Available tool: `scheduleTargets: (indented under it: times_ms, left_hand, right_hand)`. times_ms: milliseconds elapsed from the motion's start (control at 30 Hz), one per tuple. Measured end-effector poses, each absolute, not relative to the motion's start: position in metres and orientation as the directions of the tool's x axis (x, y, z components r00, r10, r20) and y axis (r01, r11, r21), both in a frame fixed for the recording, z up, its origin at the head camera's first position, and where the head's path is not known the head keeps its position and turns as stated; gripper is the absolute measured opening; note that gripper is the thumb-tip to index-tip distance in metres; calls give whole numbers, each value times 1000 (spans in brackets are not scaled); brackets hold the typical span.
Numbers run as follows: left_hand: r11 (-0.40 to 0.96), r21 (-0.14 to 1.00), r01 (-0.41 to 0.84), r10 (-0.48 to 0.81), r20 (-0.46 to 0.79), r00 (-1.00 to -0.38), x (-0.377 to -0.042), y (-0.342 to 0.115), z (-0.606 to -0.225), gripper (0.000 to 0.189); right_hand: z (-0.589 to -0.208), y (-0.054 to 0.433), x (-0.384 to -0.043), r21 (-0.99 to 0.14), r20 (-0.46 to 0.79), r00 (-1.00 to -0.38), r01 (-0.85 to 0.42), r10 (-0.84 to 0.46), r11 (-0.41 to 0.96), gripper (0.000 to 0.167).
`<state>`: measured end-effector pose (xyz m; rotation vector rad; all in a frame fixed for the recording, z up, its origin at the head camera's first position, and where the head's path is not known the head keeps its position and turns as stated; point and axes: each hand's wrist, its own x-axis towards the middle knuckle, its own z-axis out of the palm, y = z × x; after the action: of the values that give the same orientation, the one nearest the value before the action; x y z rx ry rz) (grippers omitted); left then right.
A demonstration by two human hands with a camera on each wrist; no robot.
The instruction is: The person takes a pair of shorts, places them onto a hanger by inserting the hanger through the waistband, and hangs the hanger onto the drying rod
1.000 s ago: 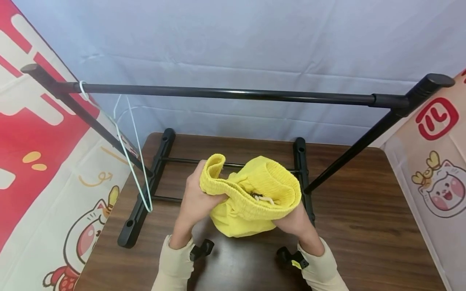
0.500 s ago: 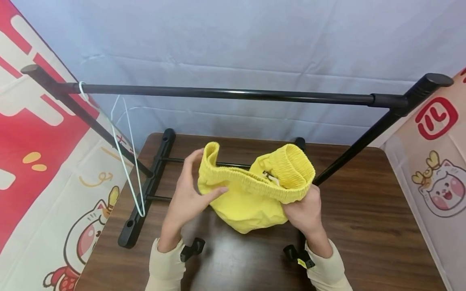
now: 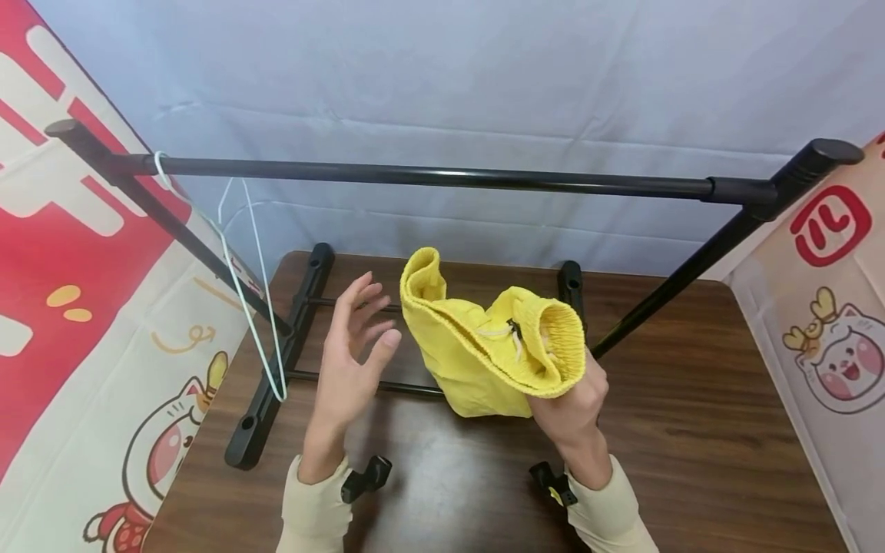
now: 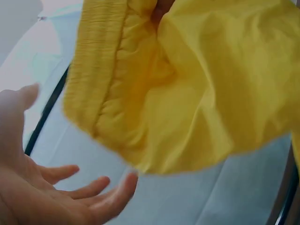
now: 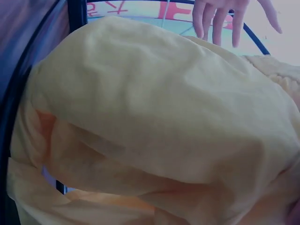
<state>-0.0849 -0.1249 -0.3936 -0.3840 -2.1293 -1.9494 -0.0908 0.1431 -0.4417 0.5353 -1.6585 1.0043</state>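
Yellow shorts [image 3: 470,365] with a gathered elastic waistband and a pale drawstring are held up in front of the rack. At the waistband's right end my right hand [image 3: 577,403] grips them, its fingers partly hidden by the cloth. My left hand [image 3: 349,376] is off the shorts, a short way to their left, with fingers spread and loosely bent. In the left wrist view the waistband and cloth [image 4: 211,93] hang beyond the left hand [image 4: 33,187]. Yellowish cloth [image 5: 164,103] fills most of the right wrist view, with the left hand [image 5: 222,16] past its upper edge.
A black garment rack [image 3: 442,176] stands on the brown wooden table [image 3: 691,430], its crossbar beyond the hands. One white wire hanger [image 3: 238,280] hangs from the bar's left end. A pale cloth backdrop [image 3: 442,84] closes off the back, and printed panels flank both sides.
My left hand has let go of the waistband and drawn away to the left. The right hand still grips the shorts, whose left end has swung up and away from me.
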Motion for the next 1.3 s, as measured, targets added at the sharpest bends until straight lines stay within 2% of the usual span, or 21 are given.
scheduleTargets:
  times_ms: [33,100,200,333,400,467,567,700,833,1000,1167,1300]
  left_hand:
    - [52,945,323,65,319,-945,-87,-124,-395,72]
    - [2,964,267,119,265,-957,-93,-122,-400,72]
    - [-57,984,168,214,176,-961,-101,-119,-406,63]
    - [-109,989,98,278,125,-952,-102,-114,-411,43]
    - [-106,988,115,252,138,-958,-101,-113,-410,39]
    - [-87,983,164,190,177,-966,-101,-114,-406,37]
    - [-24,970,241,95,242,-966,-102,-117,-396,37]
    - [44,938,344,-16,345,-938,-106,-126,-377,35]
    - [83,883,463,-118,470,-875,-110,-134,-359,32]
    - [90,824,560,-222,565,-795,-112,-136,-342,30]
    - [7,811,585,-295,561,-774,-115,-128,-336,30]
    - [-15,799,601,-360,556,-749,-118,-123,-335,29]
  right_hand:
    - [-442,142,-91,-331,940,-321,-771,116,544,40]
    - [-442,139,-90,-323,935,-350,-787,52,525,40]
    - [-443,137,-85,-386,878,-474,-787,-71,481,47]
    - [-443,137,-80,-555,719,-667,-721,-196,415,64]
    - [-442,140,-79,-632,635,-730,-679,-252,374,70]
    - [-437,145,-79,-696,550,-769,-638,-327,329,84]
    - [-429,155,-80,-772,464,-768,-595,-441,225,109]
    - [-419,167,-84,-783,521,-701,-620,-486,55,120]
    - [-410,172,-91,-739,630,-660,-671,-409,-54,113]
    - [-404,169,-98,-743,643,-685,-666,-343,-64,102]
    - [-404,162,-95,-770,577,-685,-638,-445,-17,95]
    - [-404,156,-84,-785,478,-691,-613,-542,89,86]
